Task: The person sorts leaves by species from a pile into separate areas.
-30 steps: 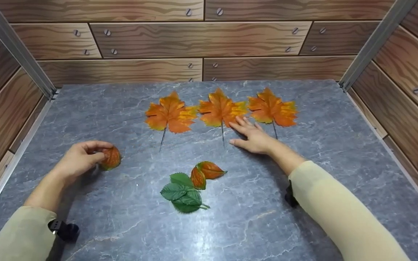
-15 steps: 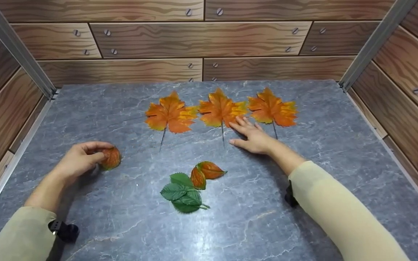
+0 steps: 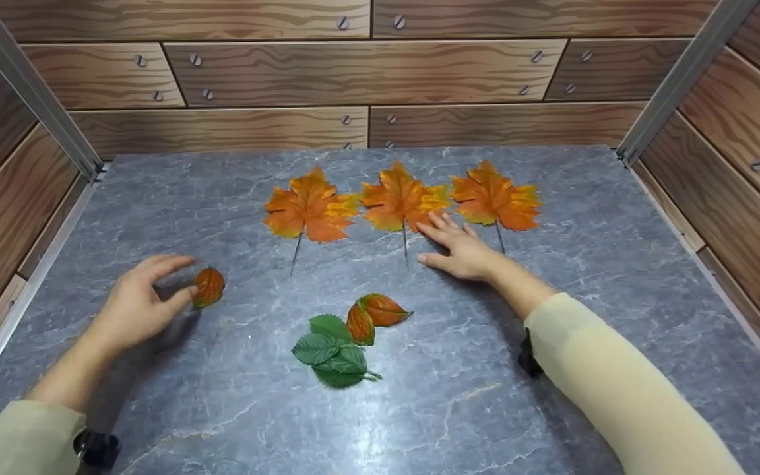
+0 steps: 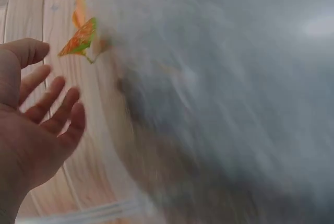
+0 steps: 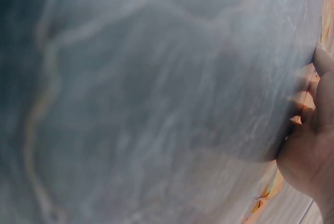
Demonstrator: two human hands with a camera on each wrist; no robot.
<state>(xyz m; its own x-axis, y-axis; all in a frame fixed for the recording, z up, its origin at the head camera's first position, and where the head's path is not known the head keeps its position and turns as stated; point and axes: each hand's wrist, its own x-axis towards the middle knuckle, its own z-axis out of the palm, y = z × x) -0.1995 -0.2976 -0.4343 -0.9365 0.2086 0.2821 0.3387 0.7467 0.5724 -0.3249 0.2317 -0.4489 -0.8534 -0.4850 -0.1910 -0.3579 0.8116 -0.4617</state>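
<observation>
On the left side of the table, a small reddish-brown leaf (image 3: pixel 210 287) with a green edge lies by my left hand (image 3: pixel 139 303). The thumb and fingers are spread beside it; the left wrist view shows a gap between the fingers and the leaf (image 4: pixel 81 40). My right hand (image 3: pixel 462 254) has its fingers extended, their tips at the lower right edge of the middle orange maple leaf (image 3: pixel 398 198). Another maple leaf (image 3: pixel 311 206) lies to the left and a third maple leaf (image 3: pixel 493 198) to the right, all with thin dark stems.
Nearer the front, several green leaves (image 3: pixel 332 353) overlap in a cluster, with two reddish-brown leaves (image 3: pixel 383 309) at its upper right. The grey marbled table (image 3: pixel 254 422) is bounded by wood-patterned walls (image 3: pixel 367 72) and metal corner posts (image 3: pixel 683 79).
My left hand has let go of the small reddish-brown leaf, its fingers spreading apart as it draws slightly back to the left. The right hand has stayed in place.
</observation>
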